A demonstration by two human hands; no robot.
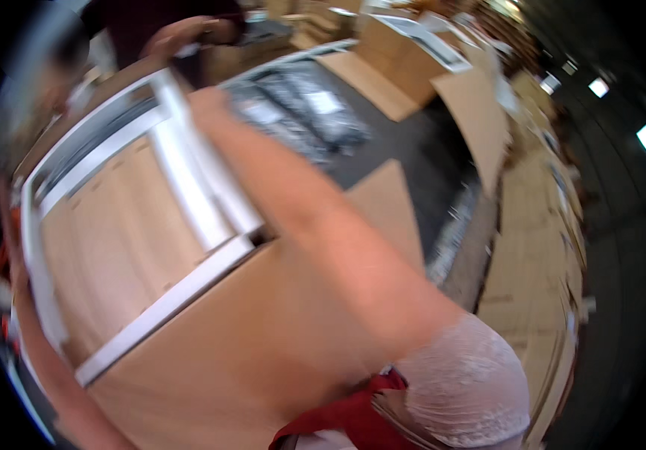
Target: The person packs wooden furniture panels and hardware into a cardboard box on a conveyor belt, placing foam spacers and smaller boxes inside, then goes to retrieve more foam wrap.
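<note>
While the whole view is blurred by motion, a big flat cardboard box (pixel 210 337) fills the lower left and middle, tilted so its long edge runs from lower left to upper right. Its open face shows pale wood-coloured panels framed by white strips (pixel 165 300), with one white bar (pixel 199 180) running across the middle. At the far left, the person's left forearm follows the box's left edge; the left hand (pixel 19 274) lies against that edge, but whether it grips cannot be told. Across the middle, the right arm stretches up over the box; the right hand (pixel 203 101) sits at the top end of the white bar, its fingers too blurred to say if they close on it. Near the top left, another person's hand (pixel 176 37) rests at the box's far end. Further right, a dark surface holds clear plastic packs (pixel 308 112), then cardboard sheets (pixel 473 112). At lower right, a plastic-wrapped bundle (pixel 465 382) shows beside red cloth (pixel 345 416).
</note>
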